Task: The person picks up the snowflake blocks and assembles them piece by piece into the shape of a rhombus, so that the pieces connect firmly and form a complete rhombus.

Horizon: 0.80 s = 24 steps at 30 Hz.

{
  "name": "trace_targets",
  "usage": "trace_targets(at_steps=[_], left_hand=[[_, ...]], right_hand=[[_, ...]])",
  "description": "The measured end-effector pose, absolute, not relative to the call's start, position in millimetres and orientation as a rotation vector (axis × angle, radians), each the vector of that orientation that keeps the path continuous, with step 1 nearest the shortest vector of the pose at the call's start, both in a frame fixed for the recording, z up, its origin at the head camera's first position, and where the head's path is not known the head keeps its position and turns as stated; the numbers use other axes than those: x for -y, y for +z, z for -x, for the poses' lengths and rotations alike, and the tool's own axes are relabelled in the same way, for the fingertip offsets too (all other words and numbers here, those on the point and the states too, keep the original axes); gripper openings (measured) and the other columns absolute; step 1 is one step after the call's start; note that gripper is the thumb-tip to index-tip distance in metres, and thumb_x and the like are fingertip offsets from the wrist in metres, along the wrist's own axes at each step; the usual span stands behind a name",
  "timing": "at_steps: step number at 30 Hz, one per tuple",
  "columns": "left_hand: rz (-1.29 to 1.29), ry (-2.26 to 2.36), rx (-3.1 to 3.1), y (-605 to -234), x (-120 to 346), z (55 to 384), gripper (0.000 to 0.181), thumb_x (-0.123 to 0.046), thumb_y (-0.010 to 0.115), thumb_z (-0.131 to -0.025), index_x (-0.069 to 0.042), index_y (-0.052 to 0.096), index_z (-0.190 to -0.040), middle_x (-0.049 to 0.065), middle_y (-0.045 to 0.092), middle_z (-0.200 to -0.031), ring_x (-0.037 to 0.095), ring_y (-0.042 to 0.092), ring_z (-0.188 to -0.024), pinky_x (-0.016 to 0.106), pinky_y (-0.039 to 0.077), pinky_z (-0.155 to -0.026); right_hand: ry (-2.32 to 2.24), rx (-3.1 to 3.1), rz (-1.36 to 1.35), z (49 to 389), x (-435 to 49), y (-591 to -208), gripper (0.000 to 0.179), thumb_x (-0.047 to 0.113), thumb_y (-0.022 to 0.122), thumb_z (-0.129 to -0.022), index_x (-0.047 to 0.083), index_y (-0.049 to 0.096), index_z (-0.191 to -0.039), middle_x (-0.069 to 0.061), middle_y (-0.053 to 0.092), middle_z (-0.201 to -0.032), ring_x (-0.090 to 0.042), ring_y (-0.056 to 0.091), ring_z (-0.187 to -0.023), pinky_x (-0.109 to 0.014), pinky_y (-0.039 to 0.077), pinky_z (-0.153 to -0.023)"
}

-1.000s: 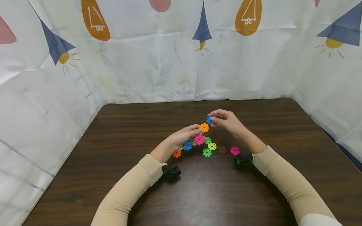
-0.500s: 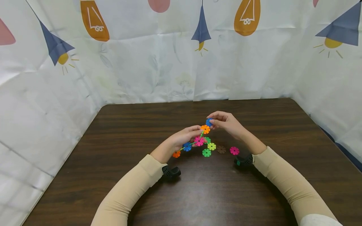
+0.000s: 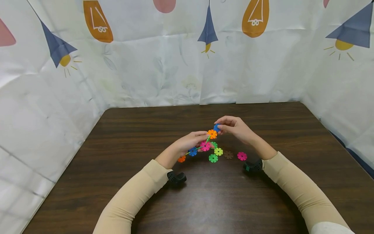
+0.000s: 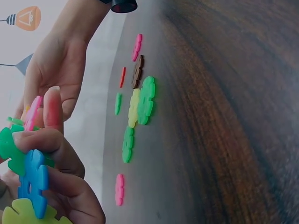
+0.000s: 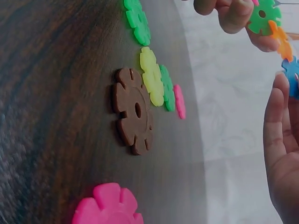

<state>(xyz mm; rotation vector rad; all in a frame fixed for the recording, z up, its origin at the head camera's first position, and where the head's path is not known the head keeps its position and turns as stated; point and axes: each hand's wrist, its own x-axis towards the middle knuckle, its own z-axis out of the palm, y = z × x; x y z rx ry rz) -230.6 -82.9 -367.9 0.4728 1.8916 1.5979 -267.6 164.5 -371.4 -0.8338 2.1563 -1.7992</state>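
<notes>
In the head view my left hand point(image 3: 190, 143) holds a chain of interlocking notched plastic discs above the table. It runs from an orange disc point(image 3: 181, 159) through a blue one point(image 3: 192, 151) and a pink disc point(image 3: 205, 146) to another orange disc point(image 3: 212, 134), with green and yellow discs seen edge-on between. My right hand point(image 3: 236, 126) pinches a separate blue disc point(image 3: 216, 127) between thumb and fingers. In the right wrist view that blue disc point(image 5: 291, 77) meets the edge of the orange disc point(image 5: 281, 42). Left fingers hide part of the chain.
Loose discs lie on the dark wooden table point(image 3: 146, 130) below the hands: green point(image 3: 213, 158), yellow point(image 3: 218, 151), brown point(image 3: 229, 155) and pink point(image 3: 242, 156) among them. A printed white cloth point(image 3: 175, 74) stands behind the table. Each wrist carries a black camera.
My right hand has come slightly down with the blue disc, nearer the chain's orange end disc. That orange end has shifted slightly down; the left hand keeps its hold.
</notes>
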Motion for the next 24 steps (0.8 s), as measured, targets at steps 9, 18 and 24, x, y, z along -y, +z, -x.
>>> trace_targets(at_steps=[9,18,24], left_hand=[[-0.508,1.56,-1.892,-365.5,84.0,230.5,0.04,-0.022,0.04,-0.113,0.008,0.053,-0.136,0.011,0.075,-0.108,0.017,0.058,-0.083,0.026,0.042,-0.067],[-0.493,1.552,-1.861,-367.8,83.6,229.8,0.038,-0.021,0.04,-0.113,0.004,0.055,-0.137,0.01,0.075,-0.107,0.014,0.058,-0.079,0.025,0.042,-0.066],[-0.438,1.576,-1.785,-369.6,82.5,227.2,0.042,-0.02,0.039,-0.113,0.002,0.049,-0.146,0.008,0.075,-0.103,0.012,0.048,-0.064,0.022,0.039,-0.059]], right_hand=[[-1.781,-2.135,0.874,265.6,-166.7,-367.5,0.023,-0.003,0.061,-0.101,-0.016,0.064,-0.119,-0.009,0.071,-0.104,-0.024,0.071,-0.09,-0.057,0.054,-0.091],[-1.754,-2.119,0.854,266.1,-168.4,-368.4,0.026,-0.004,0.06,-0.101,-0.02,0.062,-0.121,-0.006,0.074,-0.098,-0.027,0.071,-0.085,-0.053,0.056,-0.088],[-1.764,-2.069,0.885,266.3,-170.6,-370.3,0.027,-0.007,0.058,-0.1,-0.025,0.059,-0.121,-0.005,0.076,-0.096,-0.024,0.072,-0.082,-0.044,0.059,-0.084]])
